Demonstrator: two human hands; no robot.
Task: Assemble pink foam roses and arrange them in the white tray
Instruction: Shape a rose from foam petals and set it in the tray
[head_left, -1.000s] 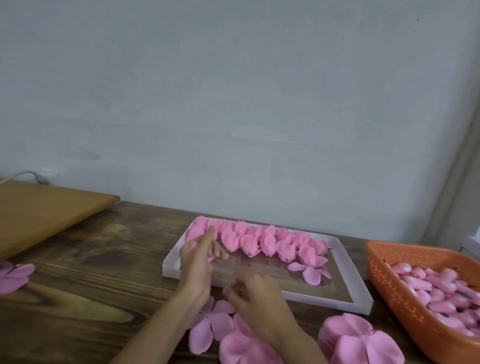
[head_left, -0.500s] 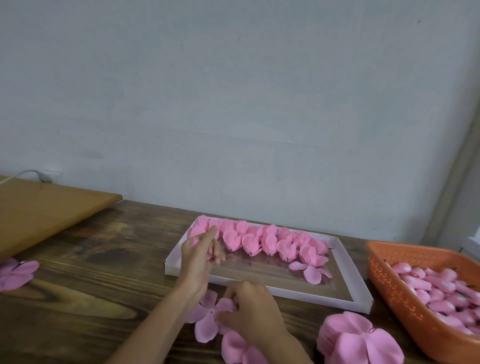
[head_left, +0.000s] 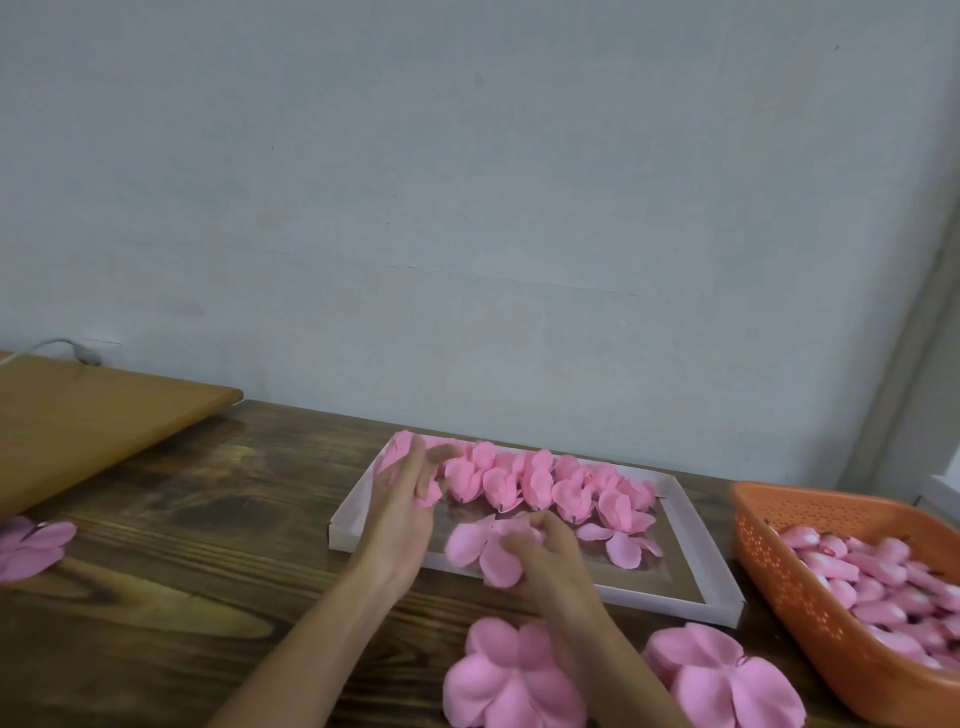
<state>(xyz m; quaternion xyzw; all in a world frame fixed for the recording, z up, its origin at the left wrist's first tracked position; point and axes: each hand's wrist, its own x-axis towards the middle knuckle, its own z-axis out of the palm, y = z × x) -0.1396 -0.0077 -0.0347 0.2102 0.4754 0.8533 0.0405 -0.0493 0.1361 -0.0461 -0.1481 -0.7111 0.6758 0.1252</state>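
A white tray (head_left: 719, 584) lies on the wooden table, with a row of assembled pink foam roses (head_left: 540, 480) along its far side and a flat petal piece (head_left: 621, 545) lying in its right part. My left hand (head_left: 402, 512) reaches over the tray's near left corner and holds a rose (head_left: 428, 493) between thumb and fingers at the row's left end. My right hand (head_left: 545, 564) pinches a flat pink petal piece (head_left: 483, 548) and holds it over the tray's near rim.
Two stacks of flat pink petal pieces (head_left: 511, 680) (head_left: 722, 675) lie at the table's near edge. An orange perforated basket (head_left: 810, 613) of pink buds stands at the right. More petals (head_left: 31, 548) lie far left, beside a lighter wooden board (head_left: 93, 421).
My right hand has lifted a flat petal piece from the near stack and carried it up over the tray's rim. My left hand stays at the row's left end.
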